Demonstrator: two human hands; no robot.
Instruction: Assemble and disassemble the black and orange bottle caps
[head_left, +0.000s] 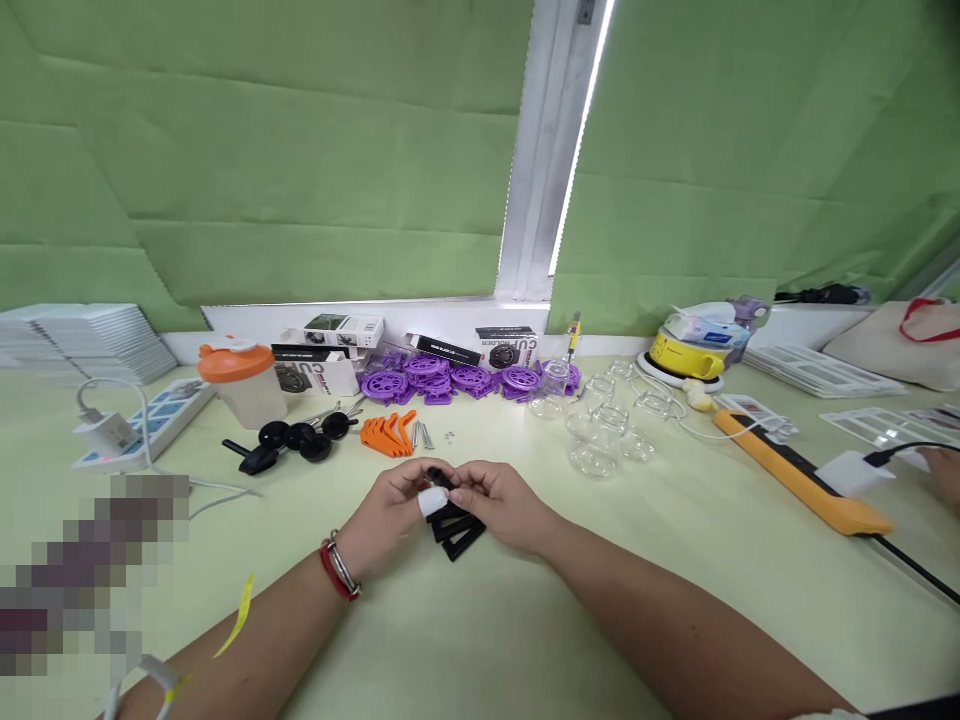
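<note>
My left hand, its thumb wrapped in white, is closed on a small black plastic piece in the middle of the table. From the other side my right hand pinches at the same piece, mostly hiding it. Several black angled pieces lie just under and in front of the fingers. Beyond my left hand are orange angled pieces, with silver screws beside them. Black round parts with stems sit farther left.
Purple wheel-shaped parts line the back near cup holder boxes. Clear plastic cups stand right of centre. An orange-lidded shaker bottle and white power strip are left; an orange power strip with cables lies right.
</note>
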